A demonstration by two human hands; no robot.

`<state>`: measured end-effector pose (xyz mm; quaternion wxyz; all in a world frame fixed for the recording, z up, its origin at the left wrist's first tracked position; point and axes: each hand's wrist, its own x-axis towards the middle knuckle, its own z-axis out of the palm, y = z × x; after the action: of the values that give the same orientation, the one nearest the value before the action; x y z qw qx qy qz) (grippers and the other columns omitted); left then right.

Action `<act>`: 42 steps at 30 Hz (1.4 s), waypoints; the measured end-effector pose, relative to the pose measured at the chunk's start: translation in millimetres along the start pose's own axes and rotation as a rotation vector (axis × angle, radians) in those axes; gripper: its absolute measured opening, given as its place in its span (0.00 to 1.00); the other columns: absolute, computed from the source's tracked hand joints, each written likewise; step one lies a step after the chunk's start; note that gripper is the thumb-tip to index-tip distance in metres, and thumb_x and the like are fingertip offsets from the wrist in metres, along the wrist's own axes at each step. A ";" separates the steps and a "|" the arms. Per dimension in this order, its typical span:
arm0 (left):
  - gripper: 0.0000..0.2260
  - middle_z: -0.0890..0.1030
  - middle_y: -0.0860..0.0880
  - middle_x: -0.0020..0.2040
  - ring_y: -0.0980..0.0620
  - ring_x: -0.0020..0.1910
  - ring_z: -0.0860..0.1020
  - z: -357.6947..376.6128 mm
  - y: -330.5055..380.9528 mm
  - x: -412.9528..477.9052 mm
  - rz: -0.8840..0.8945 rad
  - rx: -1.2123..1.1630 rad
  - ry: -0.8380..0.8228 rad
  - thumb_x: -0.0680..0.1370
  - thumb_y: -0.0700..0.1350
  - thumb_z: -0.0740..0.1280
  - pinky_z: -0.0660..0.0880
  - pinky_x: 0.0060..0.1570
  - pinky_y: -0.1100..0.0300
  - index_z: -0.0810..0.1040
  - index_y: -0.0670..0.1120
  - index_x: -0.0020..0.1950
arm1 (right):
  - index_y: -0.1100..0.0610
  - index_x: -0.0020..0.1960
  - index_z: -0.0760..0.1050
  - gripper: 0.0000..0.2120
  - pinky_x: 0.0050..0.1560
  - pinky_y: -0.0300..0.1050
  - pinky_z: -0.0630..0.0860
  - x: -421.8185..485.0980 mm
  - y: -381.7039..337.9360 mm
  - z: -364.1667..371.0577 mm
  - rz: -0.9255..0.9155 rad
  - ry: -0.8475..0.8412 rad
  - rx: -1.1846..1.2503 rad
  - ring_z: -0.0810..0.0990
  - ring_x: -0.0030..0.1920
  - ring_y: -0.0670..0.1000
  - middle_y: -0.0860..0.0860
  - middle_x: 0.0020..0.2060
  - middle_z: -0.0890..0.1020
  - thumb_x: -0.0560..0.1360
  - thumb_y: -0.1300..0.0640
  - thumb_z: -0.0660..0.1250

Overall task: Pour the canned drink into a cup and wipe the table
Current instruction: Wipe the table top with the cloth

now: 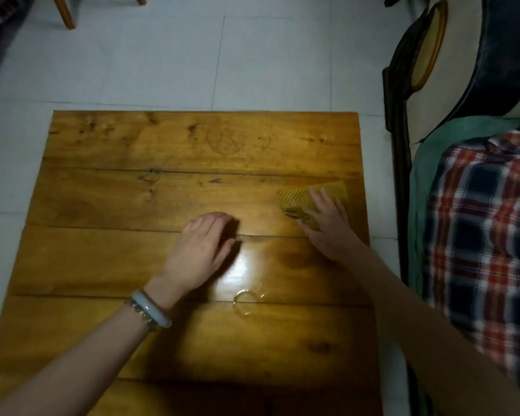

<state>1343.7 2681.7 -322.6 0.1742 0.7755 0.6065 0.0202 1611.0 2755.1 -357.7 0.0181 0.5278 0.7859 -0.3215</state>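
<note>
A yellow-green cloth [297, 197] lies flat near the right edge of the wooden table [132, 151]. My right hand [327, 223] presses on the cloth with its fingers stretched out. My left hand [203, 250] rests near the table's middle, fingers bent downward and holding nothing that I can see. A wet ring mark with a small puddle [246, 300] shines on the planks between my forearms. No can or cup is in view.
A dark sofa arm [403, 121] stands close along the table's right side, with a green cover [463, 130] and plaid fabric [487, 235] on it. White tiled floor [192, 55] surrounds the table. A wooden chair leg [65, 12] stands at the far left.
</note>
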 end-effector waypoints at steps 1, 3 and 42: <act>0.22 0.76 0.45 0.60 0.46 0.60 0.73 5.0 -4.6 -16.3 -0.018 0.007 -0.035 0.78 0.55 0.54 0.67 0.60 0.54 0.70 0.43 0.64 | 0.44 0.74 0.57 0.23 0.72 0.54 0.36 -12.3 -2.8 8.0 0.009 -0.006 -0.016 0.38 0.76 0.52 0.51 0.77 0.44 0.80 0.46 0.53; 0.23 0.76 0.44 0.62 0.44 0.61 0.74 15.7 -10.2 -45.5 -0.023 0.021 -0.077 0.78 0.55 0.53 0.69 0.60 0.51 0.70 0.42 0.65 | 0.43 0.74 0.56 0.23 0.73 0.56 0.35 -34.9 -10.4 23.4 0.025 -0.015 -0.009 0.36 0.75 0.52 0.52 0.77 0.42 0.80 0.46 0.54; 0.59 0.47 0.44 0.77 0.48 0.76 0.48 83.6 3.9 -211.3 -0.314 0.006 -0.265 0.57 0.79 0.56 0.47 0.73 0.48 0.46 0.43 0.77 | 0.42 0.75 0.50 0.31 0.64 0.74 0.35 -119.0 -86.2 148.1 -0.464 -0.073 -0.495 0.46 0.76 0.60 0.50 0.76 0.52 0.74 0.37 0.50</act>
<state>1312.0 2460.1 -361.9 0.2513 0.6676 0.6919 -0.1114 1545.0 2559.7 -389.4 0.0999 0.3026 0.9382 -0.1351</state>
